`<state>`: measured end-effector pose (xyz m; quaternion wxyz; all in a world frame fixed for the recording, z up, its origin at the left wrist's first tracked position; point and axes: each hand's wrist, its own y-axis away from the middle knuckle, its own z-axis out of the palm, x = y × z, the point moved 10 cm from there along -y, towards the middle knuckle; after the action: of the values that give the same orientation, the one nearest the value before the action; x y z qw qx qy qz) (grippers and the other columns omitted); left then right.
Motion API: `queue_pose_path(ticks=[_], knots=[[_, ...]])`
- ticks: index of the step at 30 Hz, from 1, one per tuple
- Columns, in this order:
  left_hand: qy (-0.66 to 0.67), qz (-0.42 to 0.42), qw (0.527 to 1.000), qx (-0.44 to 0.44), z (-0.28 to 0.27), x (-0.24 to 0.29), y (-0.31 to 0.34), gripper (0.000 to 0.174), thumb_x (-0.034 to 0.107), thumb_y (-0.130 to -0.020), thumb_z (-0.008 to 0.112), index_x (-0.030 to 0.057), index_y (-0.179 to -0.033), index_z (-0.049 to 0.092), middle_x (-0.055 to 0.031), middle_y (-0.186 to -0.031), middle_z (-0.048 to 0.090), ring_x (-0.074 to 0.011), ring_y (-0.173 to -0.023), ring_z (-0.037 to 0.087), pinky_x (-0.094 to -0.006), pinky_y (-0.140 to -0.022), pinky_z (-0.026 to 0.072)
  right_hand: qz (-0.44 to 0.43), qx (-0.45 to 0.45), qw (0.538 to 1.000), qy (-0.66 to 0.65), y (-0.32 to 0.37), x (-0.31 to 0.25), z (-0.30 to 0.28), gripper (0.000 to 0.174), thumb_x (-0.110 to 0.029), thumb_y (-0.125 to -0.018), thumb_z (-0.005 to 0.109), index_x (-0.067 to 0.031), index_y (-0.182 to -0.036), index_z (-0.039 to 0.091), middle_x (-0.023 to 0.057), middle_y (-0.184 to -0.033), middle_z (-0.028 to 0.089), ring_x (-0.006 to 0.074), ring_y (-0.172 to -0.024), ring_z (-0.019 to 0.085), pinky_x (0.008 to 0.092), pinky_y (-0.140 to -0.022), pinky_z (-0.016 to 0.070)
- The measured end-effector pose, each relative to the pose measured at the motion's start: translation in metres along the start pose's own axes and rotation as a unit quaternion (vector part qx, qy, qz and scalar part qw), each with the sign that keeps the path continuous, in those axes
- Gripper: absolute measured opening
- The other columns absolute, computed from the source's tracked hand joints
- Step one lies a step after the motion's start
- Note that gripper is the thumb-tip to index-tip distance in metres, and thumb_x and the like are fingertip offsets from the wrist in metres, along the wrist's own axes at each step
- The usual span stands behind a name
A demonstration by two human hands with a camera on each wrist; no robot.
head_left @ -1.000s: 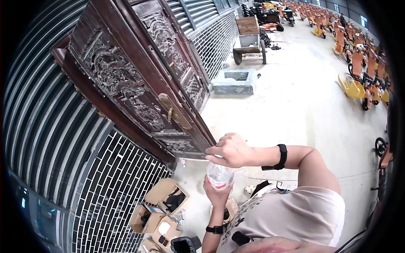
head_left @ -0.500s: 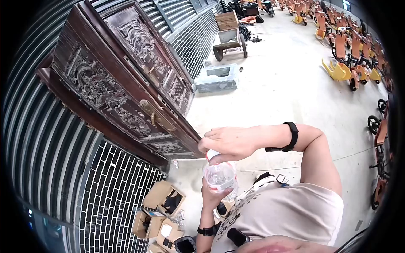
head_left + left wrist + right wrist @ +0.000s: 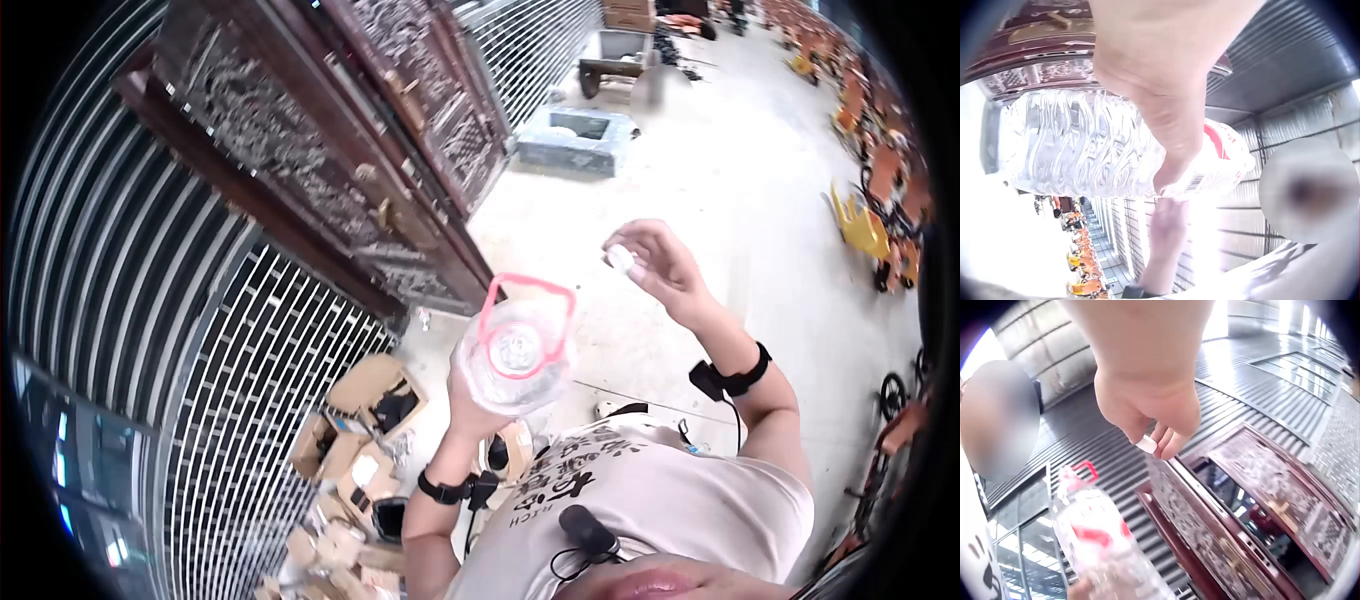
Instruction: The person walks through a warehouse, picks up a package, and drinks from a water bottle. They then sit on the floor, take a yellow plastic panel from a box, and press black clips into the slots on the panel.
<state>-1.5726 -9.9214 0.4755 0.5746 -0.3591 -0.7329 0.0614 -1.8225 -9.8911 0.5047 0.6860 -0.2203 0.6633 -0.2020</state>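
A large clear plastic water bottle (image 3: 512,392) with a red carrying handle (image 3: 527,279) is gripped by my left hand (image 3: 474,412). In the left wrist view the thumb lies across the ribbed bottle (image 3: 1085,147), near its red and white label. The head view looks down onto its neck, inside the handle's ring. Up and to the right, apart from the bottle, my right hand (image 3: 668,276) pinches a small white bottle cap (image 3: 620,259). The cap (image 3: 1147,444) also shows between thumb and fingers in the right wrist view, with the bottle (image 3: 1107,544) lower left.
A carved dark wooden door (image 3: 270,130) stands ahead on the left, beside a brick-patterned wall (image 3: 250,400). Opened cardboard boxes (image 3: 375,390) lie below it. Farther off are a stone basin (image 3: 570,155), a cart (image 3: 610,75) and rows of orange scooters (image 3: 885,170).
My right hand has moved from the bottle's top up and to the right, with the cap in its fingers. The bottle is higher in the head view, its red handle now plainly visible.
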Motion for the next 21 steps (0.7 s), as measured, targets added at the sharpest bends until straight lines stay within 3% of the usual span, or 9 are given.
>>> queue_pose_path(ticks=[1,3,4,6,7,9,10,17,21], knots=[[-0.02,-0.004,1.0,0.001,-0.01,-0.014,0.003,0.093,0.023,-0.053,0.09,-0.0013,-0.129,0.042,-0.0133,-0.119,0.054,-0.0242,-0.114,0.052,-0.0366,-0.098,0.0417,0.074,0.008,0.997,-0.03,0.013,0.028,-0.001,0.039,0.002,-0.092,0.05,-0.0022,-0.129,0.039,0.0103,-0.121,0.052,0.0184,-0.115,0.051,0.0327,-0.097,0.0408],[0.119,-0.083,0.988,0.052,-0.028,-0.046,0.007,0.078,0.02,-0.064,0.084,0.0003,-0.127,0.043,-0.0134,-0.116,0.057,-0.0261,-0.114,0.053,-0.0367,-0.097,0.0426,0.177,0.031,0.982,-0.064,0.048,0.078,-0.001,0.041,-0.003,-0.093,0.052,-0.0035,-0.131,0.038,0.0103,-0.119,0.052,0.0174,-0.112,0.052,0.0318,-0.096,0.0417],[0.114,-0.083,0.988,0.066,-0.036,-0.042,-0.001,0.078,0.02,-0.064,0.084,0.0003,-0.127,0.043,-0.0134,-0.116,0.057,-0.0261,-0.114,0.053,-0.0367,-0.097,0.0426,0.195,0.031,0.977,-0.076,0.062,0.092,0.002,0.042,-0.006,-0.093,0.054,-0.0039,-0.132,0.038,0.0106,-0.118,0.053,0.018,-0.11,0.053,0.0319,-0.096,0.0421],[-0.025,-0.036,0.997,0.056,-0.049,-0.01,-0.025,0.057,0.012,-0.073,0.075,0.0018,-0.121,0.046,-0.0141,-0.113,0.059,-0.0304,-0.109,0.055,-0.0395,-0.094,0.0448,0.245,0.05,0.963,-0.097,0.087,0.12,0.005,0.044,-0.009,-0.093,0.057,-0.0042,-0.133,0.038,0.0107,-0.117,0.055,0.019,-0.107,0.055,0.034,-0.094,0.0445],[-0.142,0.167,0.973,0.077,-0.052,0.055,-0.034,0.048,0.005,-0.077,0.069,0.0031,-0.119,0.046,-0.0145,-0.111,0.061,-0.0328,-0.105,0.058,-0.0425,-0.091,0.0465,0.262,0.067,0.956,-0.111,0.095,0.125,0.007,0.044,-0.008,-0.092,0.057,-0.0042,-0.133,0.039,0.0103,-0.116,0.056,0.0193,-0.106,0.055,0.0355,-0.094,0.0459],[-0.195,0.356,0.912,0.067,-0.05,0.112,-0.038,0.051,0.005,-0.076,0.07,0.004,-0.12,0.043,-0.0162,-0.11,0.062,-0.0348,-0.102,0.06,-0.0435,-0.088,0.0481,0.273,0.089,0.944,-0.163,0.109,0.143,0.012,0.044,-0.007,-0.092,0.056,-0.0042,-0.133,0.039,0.0098,-0.115,0.056,0.0196,-0.105,0.056,0.0363,-0.094,0.0465],[-0.192,0.407,0.891,0.065,-0.052,0.118,-0.04,0.053,0.008,-0.076,0.071,0.0044,-0.12,0.041,-0.0184,-0.11,0.061,-0.0364,-0.101,0.06,-0.0432,-0.085,0.0499,0.264,0.075,0.95,-0.152,0.11,0.143,0.012,0.044,-0.006,-0.092,0.056,-0.0042,-0.133,0.039,0.0097,-0.114,0.056,0.0197,-0.105,0.056,0.0366,-0.094,0.0467],[-0.217,0.479,0.845,0.097,-0.063,0.152,-0.053,0.049,0.012,-0.077,0.07,0.0054,-0.117,0.041,-0.0191,-0.109,0.061,-0.0375,-0.098,0.061,-0.0425,-0.079,0.0511,0.212,0.064,0.97,-0.105,0.105,0.132,0.003,0.044,-0.008,-0.091,0.057,-0.0036,-0.131,0.041,0.0096,-0.112,0.057,0.0195,-0.104,0.056,0.0371,-0.094,0.0478],[-0.211,0.538,0.807,0.125,-0.068,0.176,-0.072,0.057,0.015,-0.074,0.076,0.0076,-0.118,0.04,-0.0167,-0.109,0.062,-0.0362,-0.097,0.063,-0.0403,-0.076,0.0537,0.255,0.079,0.948,-0.172,0.116,0.156,-0.005,0.043,-0.007,-0.091,0.057,-0.0039,-0.131,0.041,0.0101,-0.113,0.056,0.0196,-0.104,0.056,0.0372,-0.094,0.048]])
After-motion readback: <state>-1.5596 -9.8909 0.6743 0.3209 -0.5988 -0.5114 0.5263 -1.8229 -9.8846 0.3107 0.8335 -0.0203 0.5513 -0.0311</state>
